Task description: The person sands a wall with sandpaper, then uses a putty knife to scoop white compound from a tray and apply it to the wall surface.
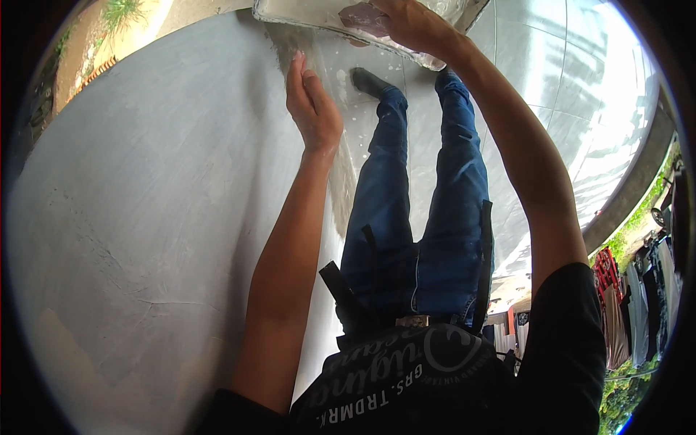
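Observation:
My left hand (314, 109) is raised beside the grey wall, its fingers stretched out together and the thumb lying alongside. Pale smears mark its fingertips, and nothing shows in it. At the top edge, my right hand (417, 27) reaches over a whitish, dirty-rimmed tub (319, 24). Its fingers curl at a pale pink, glossy piece (365, 19) that looks like crumpled plastic. The fingertips are partly cut off by the frame. Wet-looking whitish material lines the inside of the tub.
A smooth grey wall (145, 181) fills the left, with a darker damp strip (341, 192) along its foot. My feet stand on a tiled floor (522, 109) spotted with white splashes. Clothes (634, 304) hang at the far right, and a plant (123, 11) grows at the upper left.

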`<state>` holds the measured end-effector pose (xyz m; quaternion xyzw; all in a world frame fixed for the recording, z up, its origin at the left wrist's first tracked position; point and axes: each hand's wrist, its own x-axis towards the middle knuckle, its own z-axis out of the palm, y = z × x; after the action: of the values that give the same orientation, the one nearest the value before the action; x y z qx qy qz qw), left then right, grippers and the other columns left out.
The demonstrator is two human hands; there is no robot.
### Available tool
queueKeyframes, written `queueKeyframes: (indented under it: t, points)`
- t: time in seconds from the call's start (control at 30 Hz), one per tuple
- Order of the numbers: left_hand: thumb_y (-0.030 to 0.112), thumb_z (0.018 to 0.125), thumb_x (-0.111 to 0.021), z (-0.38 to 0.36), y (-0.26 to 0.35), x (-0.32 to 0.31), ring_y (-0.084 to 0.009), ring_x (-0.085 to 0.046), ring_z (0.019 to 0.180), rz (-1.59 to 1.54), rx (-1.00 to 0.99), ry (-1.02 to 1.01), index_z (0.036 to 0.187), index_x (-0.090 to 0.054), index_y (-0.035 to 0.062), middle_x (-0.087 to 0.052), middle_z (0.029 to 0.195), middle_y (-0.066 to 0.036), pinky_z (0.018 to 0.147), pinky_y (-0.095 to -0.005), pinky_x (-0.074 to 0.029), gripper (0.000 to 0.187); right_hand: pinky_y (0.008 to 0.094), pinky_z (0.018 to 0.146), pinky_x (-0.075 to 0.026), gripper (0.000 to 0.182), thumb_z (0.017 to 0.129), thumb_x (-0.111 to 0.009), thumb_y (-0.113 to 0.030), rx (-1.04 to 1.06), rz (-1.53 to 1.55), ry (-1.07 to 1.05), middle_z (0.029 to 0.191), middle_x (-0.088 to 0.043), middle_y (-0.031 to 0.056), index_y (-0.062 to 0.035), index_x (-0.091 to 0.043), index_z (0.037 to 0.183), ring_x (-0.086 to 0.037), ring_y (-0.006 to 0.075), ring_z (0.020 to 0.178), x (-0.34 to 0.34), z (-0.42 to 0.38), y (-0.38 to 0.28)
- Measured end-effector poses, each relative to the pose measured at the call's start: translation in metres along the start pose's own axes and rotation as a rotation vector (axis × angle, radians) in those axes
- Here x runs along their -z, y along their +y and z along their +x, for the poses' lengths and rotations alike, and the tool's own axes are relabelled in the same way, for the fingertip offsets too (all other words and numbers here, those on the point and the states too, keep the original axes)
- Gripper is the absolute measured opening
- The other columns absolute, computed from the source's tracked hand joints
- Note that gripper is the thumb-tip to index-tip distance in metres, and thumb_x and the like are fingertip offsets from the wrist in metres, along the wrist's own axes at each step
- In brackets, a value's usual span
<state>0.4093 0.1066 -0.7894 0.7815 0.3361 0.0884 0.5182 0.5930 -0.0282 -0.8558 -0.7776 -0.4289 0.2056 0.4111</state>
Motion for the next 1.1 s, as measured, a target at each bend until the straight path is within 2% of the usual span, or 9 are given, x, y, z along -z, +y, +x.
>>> queueKeyframes:
  t: [0.13,0.23,0.37,0.47,0.53,0.57,0.77,0.9,1.1]
  points:
    - [0.016,0.105,-0.034,0.001,0.005,-0.003,-0.0327,-0.049,0.135,0.012,-0.007,-0.006,0.14,-0.045,-0.0127,-0.053,0.141,-0.026,0.115,-0.0383,-0.035,0.047,0.0396,0.068,-0.056,0.02,0.085,-0.06,-0.003,-0.004,-0.265,-0.033,0.091,-0.07,0.0225,0.0026,-0.066,0.103,-0.071,0.0343,0.079,-0.008,-0.006,0.038]
    - [0.016,0.105,-0.034,0.002,0.007,-0.003,-0.0329,-0.05,0.135,0.016,-0.009,-0.002,0.139,-0.045,-0.0127,-0.053,0.141,-0.026,0.115,-0.0386,-0.036,0.046,0.0378,0.069,-0.054,0.025,0.082,-0.061,-0.006,-0.374,0.098,0.025,0.089,-0.071,0.019,0.0037,-0.065,0.104,-0.071,0.0285,0.084,0.008,-0.009,0.044]
    - [0.016,0.105,-0.034,0.003,0.009,-0.004,-0.0329,-0.05,0.135,0.016,-0.005,0.003,0.139,-0.045,-0.0124,-0.053,0.141,-0.026,0.115,-0.0388,-0.036,0.045,0.0344,0.067,-0.053,0.017,0.087,-0.063,-0.008,-0.472,0.498,0.074,0.082,-0.068,0.0102,0.0024,-0.066,0.101,-0.068,0.0222,0.078,0.009,-0.017,0.05]
    - [0.014,0.105,-0.035,0.003,0.017,-0.003,-0.0331,-0.05,0.134,0.018,-0.012,0.017,0.139,-0.045,-0.0123,-0.053,0.142,-0.025,0.115,-0.039,-0.036,0.045,0.0312,0.062,-0.049,0.013,0.093,-0.064,-0.011,-0.7,1.028,0.314,0.077,-0.064,0.0039,0.0006,-0.066,0.098,-0.063,0.0176,0.07,0.016,-0.027,0.042]
    - [0.013,0.105,-0.035,0.003,0.024,0.0,-0.0333,-0.05,0.134,0.023,-0.022,0.04,0.139,-0.045,-0.0122,-0.052,0.142,-0.025,0.115,-0.0391,-0.036,0.044,0.0372,0.098,-0.055,0.028,0.098,-0.059,-0.008,-0.679,1.087,0.173,0.121,-0.068,0.014,0.003,-0.061,0.124,-0.068,0.0248,0.107,0.019,-0.045,0.053]
    - [0.012,0.104,-0.035,0.002,0.026,0.003,-0.0336,-0.05,0.134,0.045,-0.076,0.039,0.139,-0.045,-0.012,-0.052,0.142,-0.026,0.115,-0.0394,-0.037,0.044,0.04,0.108,-0.05,0.031,0.099,-0.058,-0.008,-0.63,1.251,0.141,0.122,-0.067,0.0131,0.0033,-0.059,0.128,-0.065,0.0227,0.114,0.024,-0.045,0.047]
    - [0.01,0.104,-0.034,-0.006,0.086,0.012,-0.0348,-0.05,0.134,0.083,-0.155,0.128,0.14,-0.045,-0.0109,-0.051,0.143,-0.026,0.114,-0.0403,-0.038,0.043,0.0369,0.091,-0.058,0.034,0.092,-0.069,-0.009,-0.752,1.359,0.218,0.114,-0.07,0.0109,0.0009,-0.062,0.124,-0.069,0.02,0.101,0.069,-0.046,-0.036]
    - [0.011,0.102,-0.037,-0.02,0.125,0.004,-0.0409,-0.051,0.131,0.04,-0.252,0.239,0.139,-0.045,-0.0106,-0.051,0.14,-0.03,0.11,-0.0425,-0.039,0.043,0.0352,0.087,-0.058,0.032,0.094,-0.067,-0.009,-0.682,1.373,0.134,0.112,-0.071,0.0072,-0.0036,-0.062,0.125,-0.069,0.0162,0.097,0.102,-0.054,-0.071]
    - [0.01,0.104,-0.032,-0.044,0.19,0.014,-0.0349,-0.045,0.138,-0.019,-0.305,0.403,0.142,-0.043,-0.0102,-0.048,0.146,-0.026,0.116,-0.0414,-0.034,0.044,0.0329,0.085,-0.058,0.034,0.096,-0.063,-0.007,-0.492,1.377,-0.01,0.114,-0.07,0.0049,-0.0088,-0.061,0.129,-0.068,0.0143,0.099,0.148,-0.044,-0.124]
